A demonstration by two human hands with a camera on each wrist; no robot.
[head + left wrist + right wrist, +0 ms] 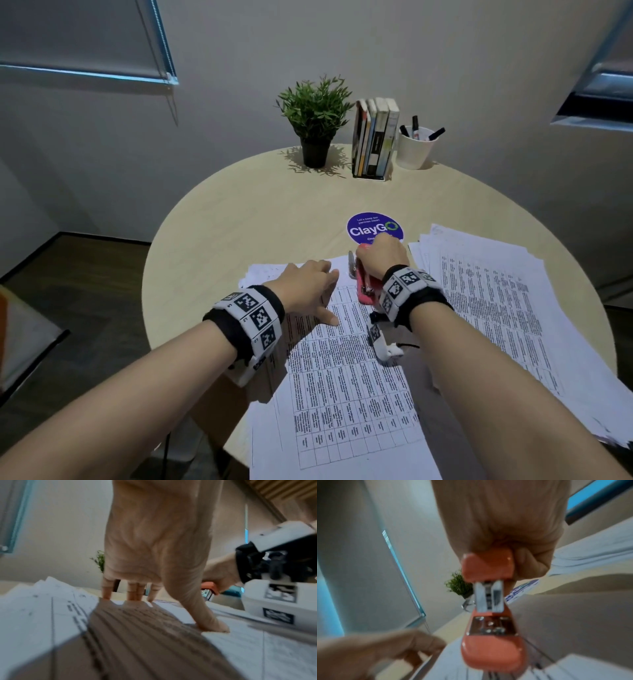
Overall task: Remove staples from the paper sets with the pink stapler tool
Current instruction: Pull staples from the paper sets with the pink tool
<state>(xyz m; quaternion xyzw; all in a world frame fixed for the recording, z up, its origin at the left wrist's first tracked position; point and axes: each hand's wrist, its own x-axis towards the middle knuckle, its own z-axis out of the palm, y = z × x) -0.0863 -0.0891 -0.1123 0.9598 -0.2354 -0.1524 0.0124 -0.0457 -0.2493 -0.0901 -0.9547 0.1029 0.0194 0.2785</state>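
The printed paper set (346, 377), thin and flat, lies nearest on the round pale wooden table (239, 219). The left hand (306, 287) presses it with spread straight fingers. Just beyond, the right hand (382, 255) grips the glossy pink stapler (368, 289), its metal end at the set's top edge.

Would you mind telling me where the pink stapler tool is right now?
In the head view, the pink stapler tool is gripped in the right hand, over the top edge of the printed paper set, just below the round purple sticker.
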